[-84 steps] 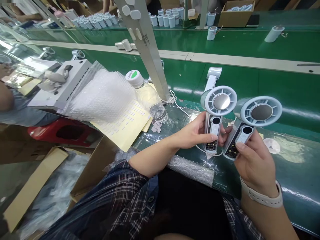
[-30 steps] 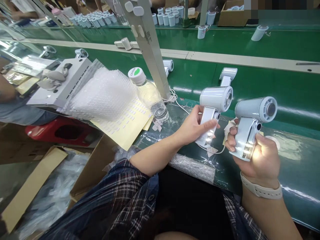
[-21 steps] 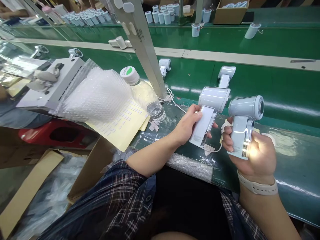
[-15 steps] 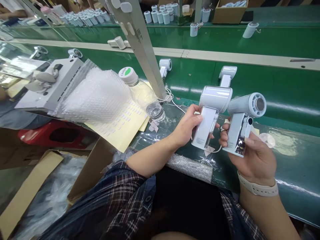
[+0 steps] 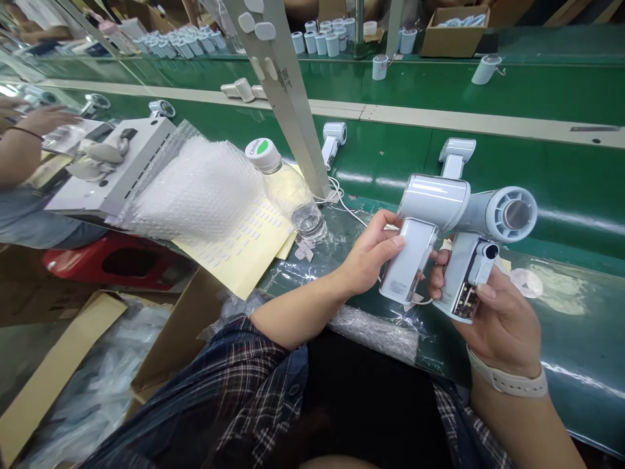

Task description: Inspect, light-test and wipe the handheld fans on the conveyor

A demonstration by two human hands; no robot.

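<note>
My left hand [image 5: 374, 251] grips a light-blue handheld fan [image 5: 409, 260] by its handle, thumb on the front face. My right hand [image 5: 498, 312] is wrapped round a second light-blue fan [image 5: 456, 270], whose handle is open at the side and shows a circuit board and a small tube-like part [image 5: 484, 262]. The heads of the two fans overlap in view, the left one in front; whether they touch I cannot tell. Behind them another fan [image 5: 454, 156] lies on the green belt [image 5: 537, 163]. A white cable [image 5: 349, 210] runs behind my left hand.
A metal post [image 5: 288, 98] rises left of my hands. Beside it are a clear bottle [image 5: 293, 195], yellow label sheets [image 5: 249, 267] and bubble wrap [image 5: 190, 189]. A co-worker's hand [image 5: 43, 120] is at far left. An open carton [image 5: 170, 332] sits low left.
Both fans have come slightly nearer the camera, and their heads now overlap more. The view has shifted a little. A co-worker's hands have appeared at the far left.
</note>
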